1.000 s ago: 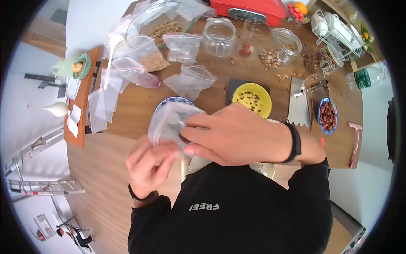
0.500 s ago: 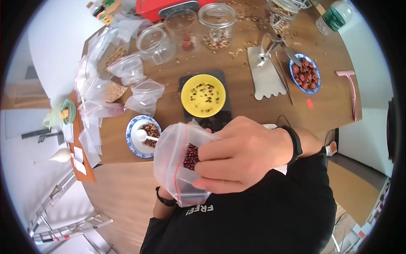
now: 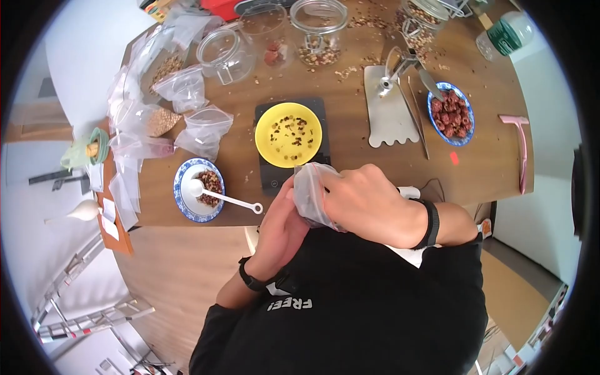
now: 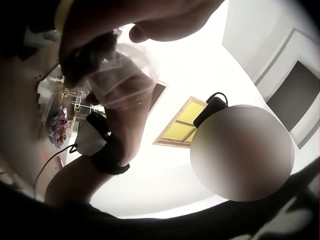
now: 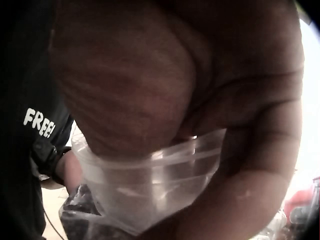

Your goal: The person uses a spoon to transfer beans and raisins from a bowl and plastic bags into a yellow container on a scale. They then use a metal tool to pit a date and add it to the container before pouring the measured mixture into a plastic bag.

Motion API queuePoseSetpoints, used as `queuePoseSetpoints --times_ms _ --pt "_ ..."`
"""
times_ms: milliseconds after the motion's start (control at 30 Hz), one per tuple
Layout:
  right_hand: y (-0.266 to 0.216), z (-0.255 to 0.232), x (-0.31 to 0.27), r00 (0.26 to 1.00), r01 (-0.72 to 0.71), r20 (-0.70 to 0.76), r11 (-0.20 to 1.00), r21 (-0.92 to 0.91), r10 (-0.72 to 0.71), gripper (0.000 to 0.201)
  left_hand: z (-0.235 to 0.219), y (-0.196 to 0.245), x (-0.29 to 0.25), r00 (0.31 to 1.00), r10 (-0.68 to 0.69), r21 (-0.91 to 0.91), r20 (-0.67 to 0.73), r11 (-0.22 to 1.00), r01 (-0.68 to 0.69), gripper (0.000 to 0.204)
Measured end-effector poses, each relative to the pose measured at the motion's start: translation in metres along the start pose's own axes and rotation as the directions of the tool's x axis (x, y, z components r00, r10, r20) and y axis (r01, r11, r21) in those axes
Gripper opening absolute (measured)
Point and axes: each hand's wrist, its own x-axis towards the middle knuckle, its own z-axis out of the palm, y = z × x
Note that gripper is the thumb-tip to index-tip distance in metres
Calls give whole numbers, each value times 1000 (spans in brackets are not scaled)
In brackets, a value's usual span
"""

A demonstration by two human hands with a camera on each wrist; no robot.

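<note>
In the head view a clear zip bag [image 3: 308, 195] is held up at the table's front edge, just below a yellow bowl [image 3: 289, 135] of small dark pieces on a black scale [image 3: 270, 178]. My left hand [image 3: 279, 234] grips the bag from the left and below. My right hand [image 3: 378, 209] has its fingers curled at the bag's right side and mouth; their tips are hidden. The right wrist view shows the bag [image 5: 135, 190] beneath my right hand [image 5: 165, 85]. What lies inside the bag is hidden.
A blue-rimmed bowl [image 3: 183, 201] with a white spoon [image 3: 231, 199] stands left. Several bags and glass jars [image 3: 226, 55] line the back. Right are a metal scraper [image 3: 384, 115], a bowl of dark red fruit [image 3: 451, 115] and a pink tool [image 3: 522, 140].
The bag and both hands have moved right, towards the scale, and the blue-rimmed bowl is uncovered. The dark red beans seen in the bag half a second ago are now out of sight.
</note>
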Motion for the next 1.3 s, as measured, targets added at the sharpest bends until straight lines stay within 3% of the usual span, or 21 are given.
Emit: queuePoseSetpoints --times_ms 67,200,267,300,400,467,533,600,633,667,733,833,867,1000,1067,1133,1267,1300 --pt "6 1 2 998 62 -10 997 50 -62 17 -2 1 2 998 -27 -13 52 1000 28 47" --pt "12 -8 6 987 146 41 979 141 -154 17 2 2 5 999 -29 -59 -32 998 27 44" --pt "14 -11 8 982 178 -81 973 144 -168 17 -15 -5 8 1000 19 -117 23 993 -16 41" --pt "15 -15 11 982 181 -76 973 144 -172 17 -21 -7 10 1000 22 -123 21 992 -19 41" --pt "19 -21 19 978 152 -166 971 182 -122 20 -30 -7 9 997 76 -93 0 993 -75 41" --pt "27 -21 22 914 205 -402 913 353 -50 21 -23 1 7 991 135 -75 -23 988 -137 43" --pt "30 -24 28 914 185 -406 889 420 1 18 -20 9 7 986 148 -71 -80 986 -154 39" --pt "31 -30 36 871 130 -465 840 526 156 10 -24 15 5 978 161 -64 -130 983 -170 37" --pt "33 -31 39 866 68 -438 811 581 242 10 -28 18 1 974 173 -91 -147 978 -187 41" --pt "36 -29 43 869 66 -433 813 579 238 10 -33 21 -2 969 185 -116 -162 972 -205 46" --pt "46 -21 52 885 -93 -331 819 566 329 13 -40 25 -7 955 214 -118 -205 963 -241 45" --pt "57 6 70 923 -121 -286 899 421 258 13 -44 47 -22 947 267 -84 -178 955 -285 44" --pt "60 15 73 944 -115 -257 936 333 208 13 -41 54 -26 913 332 -1 -238 940 -342 53" --pt "55 23 81 947 -180 -196 924 336 256 12 -80 79 -48 875 462 -97 -147 873 -478 54" --pt "53 18 83 940 -176 -222 926 334 259 12 -98 90 -57 851 504 -330 -151 785 -524 53" --pt "51 12 83 932 -179 -245 926 332 268 11 -109 103 -67 777 582 -262 -241 732 -629 50" --pt "47 3 84 901 -228 -276 906 356 335 9 -173 120 -85 718 673 -306 -179 655 -691 45" --pt "47 4 83 890 -247 -275 892 379 363 9 -188 124 -89 704 664 -303 -252 637 -709 44"
